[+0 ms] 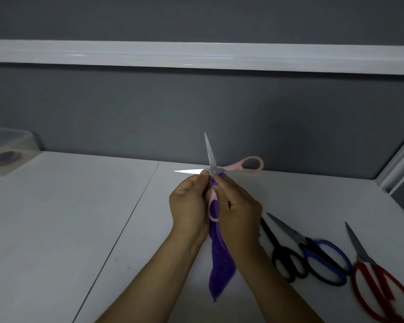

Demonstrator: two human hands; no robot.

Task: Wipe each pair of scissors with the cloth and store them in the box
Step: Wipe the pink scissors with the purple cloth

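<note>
Standing at nine o'clock on the table (56, 217), by the wall: clear box (7, 155); clutching the lower pink handle at centre with the left hand (189, 206), thumb pressing near the pivot; holding the pink scissors (213, 167) raised, blades spread wide, tips aiming at twelve and nine o'clock, free loop aiming at three o'clock; hanging between both hands toward six o'clock: cloth (219, 264); pinching cloth against the pivot with the right hand (238, 208); lying on the table at four o'clock: black scissors (274, 241) touching blue scissors (309, 249); lying apart, rightmost: red scissors (363, 259).
</note>
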